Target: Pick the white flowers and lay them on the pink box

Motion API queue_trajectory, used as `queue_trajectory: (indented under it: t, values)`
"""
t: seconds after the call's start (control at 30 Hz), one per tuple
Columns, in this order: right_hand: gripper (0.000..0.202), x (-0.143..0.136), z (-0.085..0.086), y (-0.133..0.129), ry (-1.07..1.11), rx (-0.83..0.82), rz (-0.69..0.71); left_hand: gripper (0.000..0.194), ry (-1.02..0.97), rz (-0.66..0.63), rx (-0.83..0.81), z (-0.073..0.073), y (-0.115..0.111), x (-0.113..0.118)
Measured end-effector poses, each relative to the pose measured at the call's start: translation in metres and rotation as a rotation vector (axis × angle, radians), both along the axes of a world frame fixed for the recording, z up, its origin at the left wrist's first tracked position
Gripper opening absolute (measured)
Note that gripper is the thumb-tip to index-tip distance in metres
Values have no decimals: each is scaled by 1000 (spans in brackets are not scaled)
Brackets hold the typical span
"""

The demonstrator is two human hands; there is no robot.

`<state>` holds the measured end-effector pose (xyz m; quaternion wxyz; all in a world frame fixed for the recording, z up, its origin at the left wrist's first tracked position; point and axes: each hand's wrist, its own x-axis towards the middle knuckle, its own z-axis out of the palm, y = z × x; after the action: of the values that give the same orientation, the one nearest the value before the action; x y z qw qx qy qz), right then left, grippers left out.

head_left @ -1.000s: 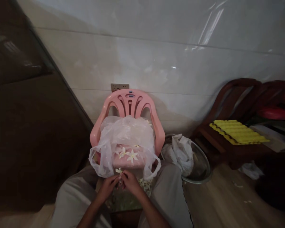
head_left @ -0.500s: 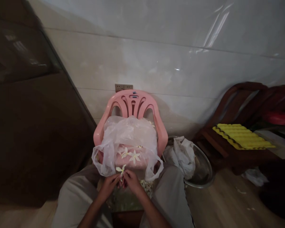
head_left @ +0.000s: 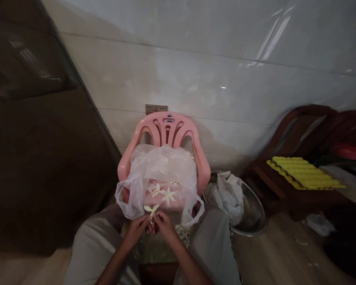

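A pale yellow-white flower stands up between my two hands, its petals spread above the fingertips. My left hand pinches it from the left, and my right hand closes on it from the right; the fingers partly cover its lower end. Just beyond lie two open white flowers in the mouth of a clear plastic bag. That bag rests on the seat of a pink plastic chair. Below my right wrist, a heap of pale flower pieces shows between my knees.
On the floor to the right stands a metal basin with a whitish plastic bag in it. Farther right, a yellow egg-tray-like sheet lies on a dark wooden chair. A dark cabinet-like surface rises at the left.
The flower between my fingers has turned slightly, and its petals now spread to both sides. Both hands stay in nearly the same place. The view has shifted a little.
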<state>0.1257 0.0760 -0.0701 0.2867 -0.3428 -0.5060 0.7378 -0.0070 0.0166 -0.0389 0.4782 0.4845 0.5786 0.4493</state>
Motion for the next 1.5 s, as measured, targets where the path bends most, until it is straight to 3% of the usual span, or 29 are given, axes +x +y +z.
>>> queue_trajectory:
  t: [0.17,0.5,0.83,1.2,1.5]
  values:
    - [54,0,-2,0,25,-54,-22,51,50,17,24,-1,-2,-1]
    - [40,3,1,3,-63,19,-18,50,193,-4,27,-6,-4,-5]
    - [34,4,3,3,-86,22,-7,51,219,-5,8,0,-4,-3]
    - [28,6,-6,2,-147,33,34,56,219,-77,-38,-27,-2,-4]
    - [19,15,-10,-2,-347,241,111,48,343,-92,-67,-31,-7,-6]
